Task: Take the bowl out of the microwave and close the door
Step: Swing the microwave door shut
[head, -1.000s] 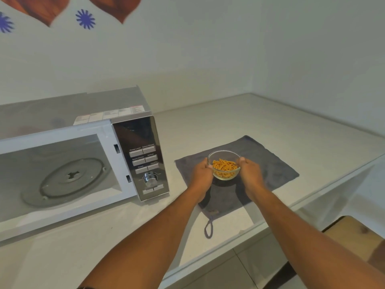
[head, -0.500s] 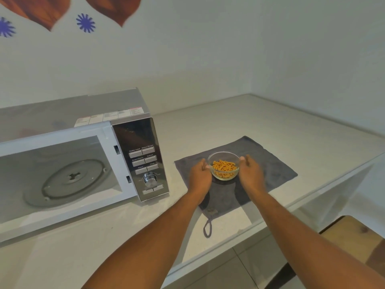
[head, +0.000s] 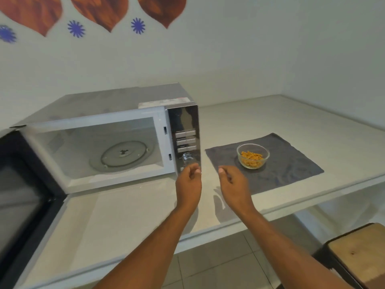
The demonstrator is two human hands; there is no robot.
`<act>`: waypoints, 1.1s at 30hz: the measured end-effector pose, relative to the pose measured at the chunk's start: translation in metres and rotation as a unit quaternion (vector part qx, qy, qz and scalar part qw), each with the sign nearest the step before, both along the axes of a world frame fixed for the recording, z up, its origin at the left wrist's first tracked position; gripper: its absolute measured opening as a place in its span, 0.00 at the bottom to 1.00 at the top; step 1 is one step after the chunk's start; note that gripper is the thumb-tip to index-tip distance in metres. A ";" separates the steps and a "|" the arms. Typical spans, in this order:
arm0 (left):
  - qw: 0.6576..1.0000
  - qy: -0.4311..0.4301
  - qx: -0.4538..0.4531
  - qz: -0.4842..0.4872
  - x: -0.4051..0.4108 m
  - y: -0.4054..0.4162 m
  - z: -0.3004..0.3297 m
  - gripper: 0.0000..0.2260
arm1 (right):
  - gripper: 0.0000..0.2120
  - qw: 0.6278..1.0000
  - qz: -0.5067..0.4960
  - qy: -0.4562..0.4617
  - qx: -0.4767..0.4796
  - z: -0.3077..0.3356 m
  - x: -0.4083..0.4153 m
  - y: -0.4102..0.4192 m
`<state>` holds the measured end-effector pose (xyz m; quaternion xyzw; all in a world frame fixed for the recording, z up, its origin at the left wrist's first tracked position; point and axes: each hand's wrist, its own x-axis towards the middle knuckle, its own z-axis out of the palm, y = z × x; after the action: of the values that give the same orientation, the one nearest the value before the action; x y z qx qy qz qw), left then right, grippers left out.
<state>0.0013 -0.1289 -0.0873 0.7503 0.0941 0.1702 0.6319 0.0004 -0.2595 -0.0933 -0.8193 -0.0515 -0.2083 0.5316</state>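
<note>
Counter (head: 260, 122) spans under both my hands. Microwave (head: 108, 113) sits ahead-left of my left hand, cavity empty, only the turntable (head: 123, 156) inside. Its door (head: 23, 201) hangs swung wide, far left of the left hand. Grey cloth (head: 291, 163) lies ahead-right of my right hand. Bowl (head: 253, 155) with orange bits stands upright on the cloth, just beyond the right hand, not touched. Left hand (head: 188, 184) loosely curled, holding nothing, in front of the control panel's lower corner. Right hand (head: 234, 187) half-curled, empty, near the cloth's near edge.
</note>
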 end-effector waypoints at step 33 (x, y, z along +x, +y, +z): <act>0.967 -0.129 -0.031 0.216 -0.278 0.226 0.065 0.13 | 0.20 0.859 0.450 -0.230 -0.080 0.169 -0.244 0.330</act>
<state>-0.2771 0.0973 -0.0219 0.6639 0.1770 0.3953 0.6096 -0.2432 0.0703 0.0756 -0.6755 -0.5519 -0.1243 0.4729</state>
